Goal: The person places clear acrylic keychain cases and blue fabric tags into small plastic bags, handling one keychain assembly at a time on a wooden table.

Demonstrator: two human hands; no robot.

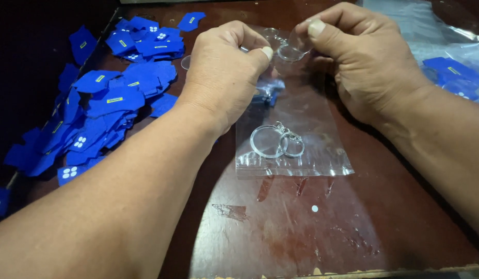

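Both forearms reach in from the near edge over a dark reddish-brown table (281, 232), its glossy top catching the light. The left hand (224, 72) is curled knuckles-up, thumb and forefinger pinched together on the rim of a small clear plastic disc (290, 51). The right hand (363, 57) comes from the other side, its thumb and fingers closed on the same disc, so the piece hangs between the two hands above the table, toward its far side. The disc is round, see-through and thin, and whether it is one layer or two I cannot tell. Just nearer, flat on the table under the hands, lies a clear plastic bag (296, 134); on or in it rests a clear round keychain (275, 140) with a metal ring and short chain. To the left, a loose heap of blue cut-out pieces (110, 98) with small white and yellow marks spreads along the table's edge. At the far right, more blue pieces (453, 72) lie on crinkled clear plastic.
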